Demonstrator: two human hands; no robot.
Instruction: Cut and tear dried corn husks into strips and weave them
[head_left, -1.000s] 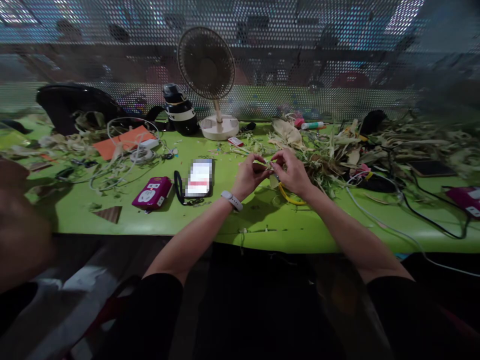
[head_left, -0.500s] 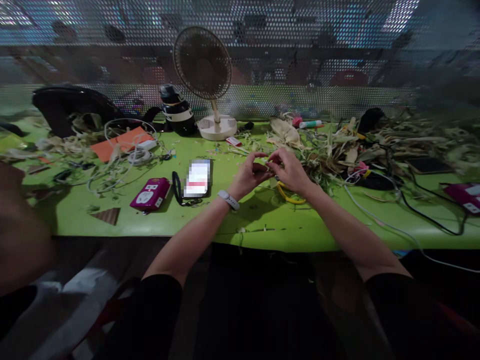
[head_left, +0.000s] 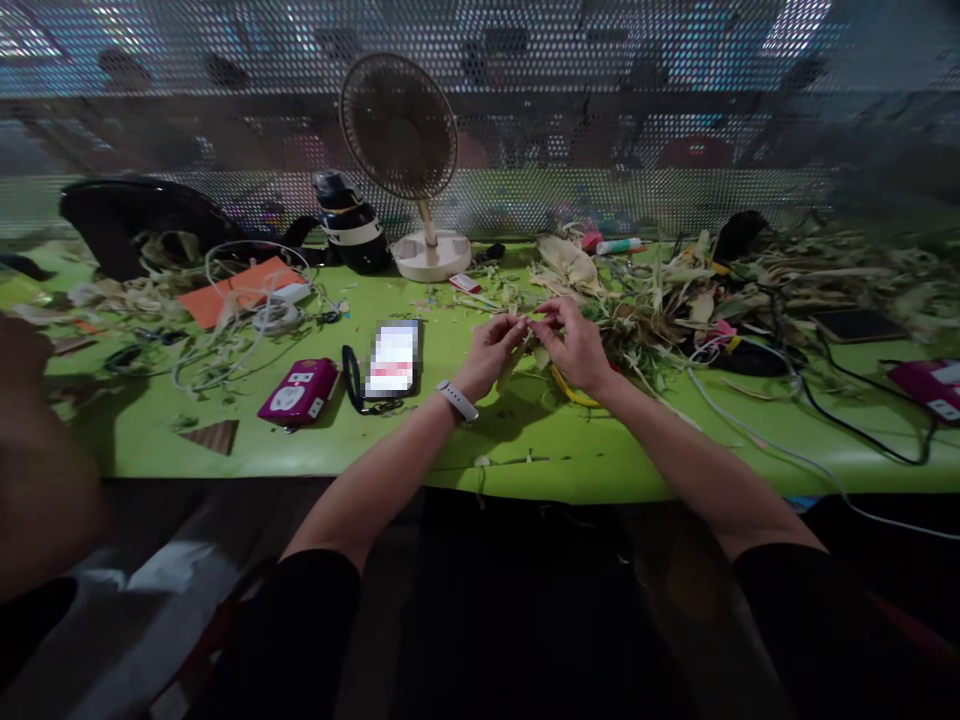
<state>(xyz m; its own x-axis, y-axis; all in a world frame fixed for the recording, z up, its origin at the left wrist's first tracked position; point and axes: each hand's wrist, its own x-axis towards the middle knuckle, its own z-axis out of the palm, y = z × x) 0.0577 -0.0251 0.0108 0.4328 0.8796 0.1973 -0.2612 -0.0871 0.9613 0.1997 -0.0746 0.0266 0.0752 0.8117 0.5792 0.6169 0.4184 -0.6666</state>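
Above the green table, my left hand (head_left: pixel 489 358) pinches a pale green leaf strip (head_left: pixel 513 368), which hangs down below its fingers. My right hand (head_left: pixel 571 345) meets it from the right, thumb and forefinger closed at the strip's upper end. The fingertips of both hands nearly touch, and they hide part of the strip. Under my right hand lies a yellow ring-shaped item (head_left: pixel 574 388), partly covered. Just beyond is a heap of dry, pale husk-like leaves (head_left: pixel 570 265) mixed with green shreds (head_left: pixel 649 355).
A phone (head_left: pixel 394 358) and a purple power strip (head_left: pixel 298 392) lie to the left. Behind them stand a black bottle (head_left: pixel 356 235) and a desk fan (head_left: pixel 431 258). White cables (head_left: pixel 739 440) trail at right. Another person's arm (head_left: pixel 41 450) is at far left.
My left fingers have closed together, and a pale green strip now shows hanging beneath them. My right hand has shifted slightly left, its fingers rearranged. The view has moved slightly.
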